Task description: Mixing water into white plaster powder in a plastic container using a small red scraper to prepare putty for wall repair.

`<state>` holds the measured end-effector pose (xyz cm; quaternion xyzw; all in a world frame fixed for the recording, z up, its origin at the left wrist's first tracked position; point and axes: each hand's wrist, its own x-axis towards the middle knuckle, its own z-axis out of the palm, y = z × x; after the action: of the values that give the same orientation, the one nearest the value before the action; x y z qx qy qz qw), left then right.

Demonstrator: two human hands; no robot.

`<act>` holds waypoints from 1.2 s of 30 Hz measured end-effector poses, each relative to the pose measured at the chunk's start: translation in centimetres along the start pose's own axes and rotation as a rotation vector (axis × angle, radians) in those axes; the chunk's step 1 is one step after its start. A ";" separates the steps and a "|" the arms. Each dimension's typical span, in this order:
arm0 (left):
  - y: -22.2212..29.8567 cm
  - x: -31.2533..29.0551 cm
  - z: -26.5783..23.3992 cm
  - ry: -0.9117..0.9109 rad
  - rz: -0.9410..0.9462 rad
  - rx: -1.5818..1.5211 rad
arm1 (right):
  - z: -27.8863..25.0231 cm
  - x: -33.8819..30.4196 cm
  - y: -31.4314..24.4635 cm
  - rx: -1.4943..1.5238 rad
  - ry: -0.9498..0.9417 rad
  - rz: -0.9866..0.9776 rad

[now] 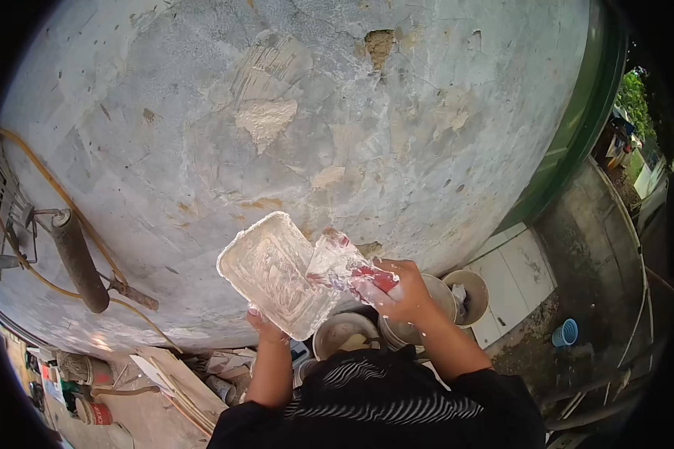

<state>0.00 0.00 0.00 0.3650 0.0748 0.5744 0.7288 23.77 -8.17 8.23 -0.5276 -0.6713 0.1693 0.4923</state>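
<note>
My left hand (268, 326) grips the lower edge of a shallow rectangular tray (273, 262), whose inside is smeared with off-white putty. In my right hand (404, 293) is a putty knife (340, 260) with a red handle, its blade caked in the same putty. The blade lies over the tray's right side; whether it touches the tray I cannot tell. White putty also sticks to my right fingers. Beyond both hands rises a grey-blue wall (397, 150) with rough putty patches (266, 123) and a brown hole (380, 46) where the surface has broken away.
Buckets (468, 298) stand below my right arm, close to the wall's foot. A paint roller (80, 260) hangs at the left beside a yellowish hose (60, 176). Boards (174, 389) lie at lower left. A blue plastic basket (565, 332) rests on the ground at right.
</note>
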 end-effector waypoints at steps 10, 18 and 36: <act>0.4 -3.2 2.2 0.157 -0.252 0.125 | 4.7 2.5 -2.2 -0.112 0.268 -0.381; 2.8 -11.0 -3.5 0.454 -0.102 0.147 | 10.4 -0.7 -2.2 0.227 -0.181 -0.216; 22.8 -49.6 -4.9 0.801 0.519 0.113 | 31.8 -17.7 -23.5 0.886 -1.031 0.389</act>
<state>-36.72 -40.42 -4.87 0.1606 0.2873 0.8279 0.4542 -16.44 -23.44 2.69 -0.2406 -0.5805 0.7397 0.2408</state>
